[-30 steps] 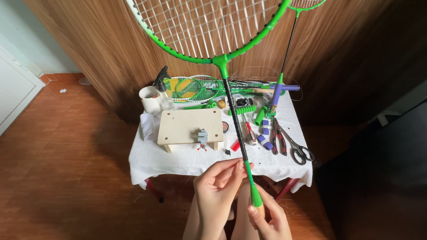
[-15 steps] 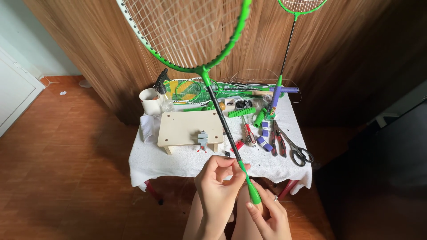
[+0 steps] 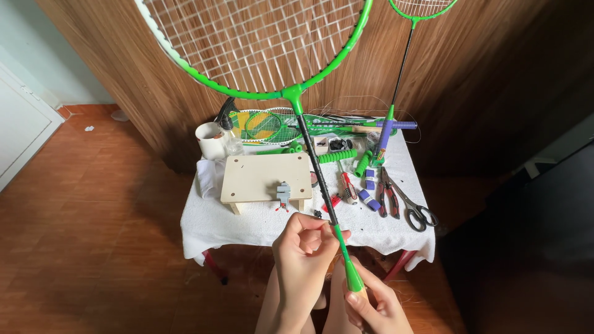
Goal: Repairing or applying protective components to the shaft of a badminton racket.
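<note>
I hold a green badminton racket [image 3: 296, 99] upright in front of me, its strung head at the top of the view and its black shaft [image 3: 312, 158] running down to a green cone. My left hand [image 3: 306, 253] pinches the shaft just above the green cone [image 3: 349, 263]. My right hand [image 3: 374, 306] grips the racket's lower end under the cone. Both hands are over my knees, in front of a small table [image 3: 247, 226] draped in white cloth.
On the table sit a pale wooden block with a small metal clamp [image 3: 265, 178], a roll of white tape [image 3: 212, 140], green grip sleeves [image 3: 337, 156], pliers [image 3: 388, 195], scissors [image 3: 417, 213] and more rackets [image 3: 272, 124]. A second green racket [image 3: 402, 62] leans on the wooden wall.
The racket head has swung left and tilted, then come a little more upright. My left hand's fingers have shifted on the shaft; my right hand stays at the lower end.
</note>
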